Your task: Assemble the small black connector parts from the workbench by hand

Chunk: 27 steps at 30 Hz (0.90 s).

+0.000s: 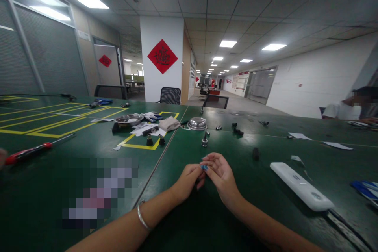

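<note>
My left hand (pixel 189 178) and my right hand (pixel 221 172) meet over the green table (pixel 174 228), fingers bent inward and fingertips together. Spots of blue show where the fingertips touch; whether they are painted nails or a small part, I cannot tell. Whatever lies between the fingers is hidden. A silver bangle (pixel 142 215) circles my left wrist. Just beyond the hands a small metal part with a thin stem (pixel 204 141) stands upright. Behind it a shiny metal bowl (pixel 197 123) seems to lie upside down.
A red screwdriver (pixel 29 153) lies at left, near another hand (pixel 2 157). Mid-table hold a metal dish (pixel 128 120), a cloth (pixel 169 123), gloves (pixel 152 116) and black caps (pixel 149 140). At right is a white power strip (pixel 301 187); a person (pixel 342 107) sits beyond.
</note>
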Available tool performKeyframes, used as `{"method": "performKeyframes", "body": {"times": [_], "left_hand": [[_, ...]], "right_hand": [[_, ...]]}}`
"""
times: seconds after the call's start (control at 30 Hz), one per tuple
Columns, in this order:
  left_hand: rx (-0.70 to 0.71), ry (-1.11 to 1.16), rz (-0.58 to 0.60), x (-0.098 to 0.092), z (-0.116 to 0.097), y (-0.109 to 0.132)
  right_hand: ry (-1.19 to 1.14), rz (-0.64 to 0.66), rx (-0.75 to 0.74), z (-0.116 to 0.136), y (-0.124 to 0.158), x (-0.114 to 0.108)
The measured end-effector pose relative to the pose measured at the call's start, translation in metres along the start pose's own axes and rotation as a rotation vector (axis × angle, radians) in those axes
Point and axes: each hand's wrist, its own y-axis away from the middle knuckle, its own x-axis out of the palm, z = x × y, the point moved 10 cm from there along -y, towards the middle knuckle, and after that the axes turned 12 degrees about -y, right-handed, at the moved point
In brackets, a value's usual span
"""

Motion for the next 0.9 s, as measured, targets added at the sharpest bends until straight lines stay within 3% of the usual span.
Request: {"method": "performKeyframes", "body": {"times": [0.37, 0.6, 0.9], "left_hand": [[0.014, -0.014, -0.001, -0.001, -0.005, 0.001], [0.003, -0.047, -0.005, -0.003, -0.004, 0.000], [-0.004, -0.040, -0.008, -0.002, -0.007, 0.002]], "right_hand": [[-0.051, -0.039, 0.018, -0.001, 0.000, -0.003], [-0.102, -0.084, 0.102, -0.012, 0.000, -0.009], [-0.039, -0.050, 0.059, -0.008, -0.001, -0.007]]}}
